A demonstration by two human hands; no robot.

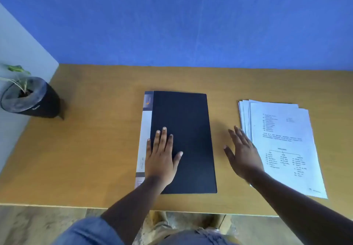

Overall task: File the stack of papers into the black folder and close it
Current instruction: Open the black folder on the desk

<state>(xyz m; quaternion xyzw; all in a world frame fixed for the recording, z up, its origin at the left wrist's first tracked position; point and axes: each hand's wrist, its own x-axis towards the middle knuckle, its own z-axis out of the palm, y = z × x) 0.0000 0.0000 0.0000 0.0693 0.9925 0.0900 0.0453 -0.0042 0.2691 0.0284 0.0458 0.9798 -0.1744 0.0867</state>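
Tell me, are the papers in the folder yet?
Not yet. The black folder is shut, with the left hand flat on its cover. The papers lie fanned on the desk beside the open right hand. Opening, filing and closing remain.

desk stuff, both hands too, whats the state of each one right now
folder: closed, flat on the desk, spine to the left
papers: loose fanned stack, outside the folder, to its right
left hand: open, palm flat on the folder cover
right hand: open, empty, fingers spread, between folder and papers
plant pot: upright at the far left of the desk
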